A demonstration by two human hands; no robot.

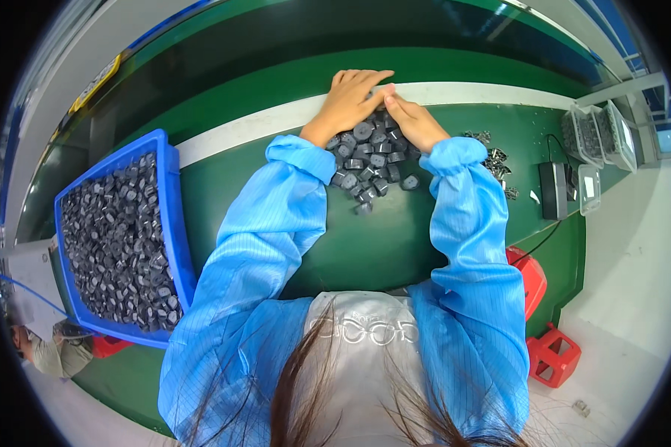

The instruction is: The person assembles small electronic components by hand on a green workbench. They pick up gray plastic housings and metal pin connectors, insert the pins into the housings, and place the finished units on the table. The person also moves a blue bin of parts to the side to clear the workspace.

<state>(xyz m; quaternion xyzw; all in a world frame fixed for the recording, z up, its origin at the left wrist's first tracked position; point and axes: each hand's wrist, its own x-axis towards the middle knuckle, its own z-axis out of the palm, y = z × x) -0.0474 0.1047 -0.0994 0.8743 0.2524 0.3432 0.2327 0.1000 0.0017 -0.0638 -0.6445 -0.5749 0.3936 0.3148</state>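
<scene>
A heap of small dark grey round parts, like plastic caps [365,160], lies on the green worktop against a white strip. My left hand [353,98] rests at the far left side of this heap, its fingers stretched out to the right. From the other side, my right hand [417,123] lies along the heap's far right edge, with its fingers pointing toward the left hand. The two hands meet at the fingertips behind the heap, and no part shows held in either. What lies under the palms is hidden.
A blue crate [175,223] full of similar dark parts stands at the left. Small shiny metal pieces [496,160] lie right of my forearm, near a black box [553,190] with a cable. Clear bins [617,138] stand at the far right. Red stools [555,356] are below.
</scene>
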